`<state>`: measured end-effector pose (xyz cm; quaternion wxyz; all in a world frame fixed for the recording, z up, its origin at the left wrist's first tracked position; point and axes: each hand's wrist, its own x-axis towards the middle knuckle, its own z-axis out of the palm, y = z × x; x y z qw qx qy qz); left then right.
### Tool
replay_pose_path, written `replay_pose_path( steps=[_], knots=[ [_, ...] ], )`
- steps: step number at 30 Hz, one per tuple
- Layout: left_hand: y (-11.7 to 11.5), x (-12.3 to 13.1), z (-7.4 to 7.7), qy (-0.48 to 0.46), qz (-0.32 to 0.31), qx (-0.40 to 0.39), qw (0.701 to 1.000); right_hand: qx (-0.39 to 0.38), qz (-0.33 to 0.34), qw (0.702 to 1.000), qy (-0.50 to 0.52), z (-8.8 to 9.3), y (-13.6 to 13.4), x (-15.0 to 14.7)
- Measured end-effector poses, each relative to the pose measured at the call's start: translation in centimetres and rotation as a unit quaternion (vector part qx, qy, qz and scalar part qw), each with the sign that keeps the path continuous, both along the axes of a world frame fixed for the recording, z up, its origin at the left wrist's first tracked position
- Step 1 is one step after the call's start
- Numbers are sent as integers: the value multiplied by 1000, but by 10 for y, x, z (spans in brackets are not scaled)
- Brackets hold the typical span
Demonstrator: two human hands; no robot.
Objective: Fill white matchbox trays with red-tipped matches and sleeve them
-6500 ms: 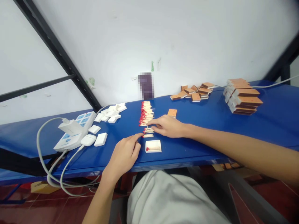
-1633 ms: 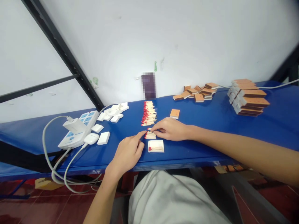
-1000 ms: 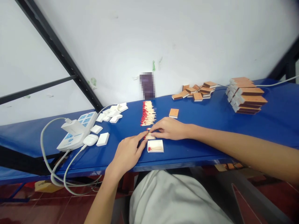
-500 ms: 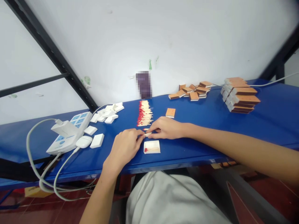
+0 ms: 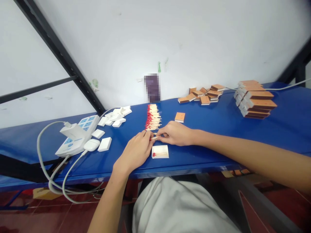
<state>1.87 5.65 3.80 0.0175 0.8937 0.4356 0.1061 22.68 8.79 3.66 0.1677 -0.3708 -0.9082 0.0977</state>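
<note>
Between my two hands are a few matches (image 5: 155,138), pinched at both ends. My left hand (image 5: 137,147) has its fingertips closed on the red-head end, and my right hand (image 5: 176,133) grips the plain end. Just in front of me lies a white matchbox tray (image 5: 160,147) with several matches in it, heads to the left. Beyond my fingers a long pile of loose matches (image 5: 153,117) runs toward the wall, red heads to the left. An orange matchbox (image 5: 180,116) sits alone past my right hand.
At the left, white trays (image 5: 119,114) lie heaped near a power strip (image 5: 80,136) with a charger and cables. Orange matchboxes (image 5: 204,100) are piled at the back right, beside a tall stack of matchboxes (image 5: 259,103). The blue table's front edge (image 5: 194,171) runs close to me.
The view has shifted slightly, moving everything a little to the right. Both hands remain at the matches, which now show more plainly between the fingertips.
</note>
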Motion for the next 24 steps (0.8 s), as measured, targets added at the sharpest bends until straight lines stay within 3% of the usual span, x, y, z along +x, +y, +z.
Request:
replay_pose_path(
  steps=[24],
  knots=[
    [1, 2, -4, 4, 22, 0, 1000, 29, -24, 998, -45, 0, -3, -2]
  ],
)
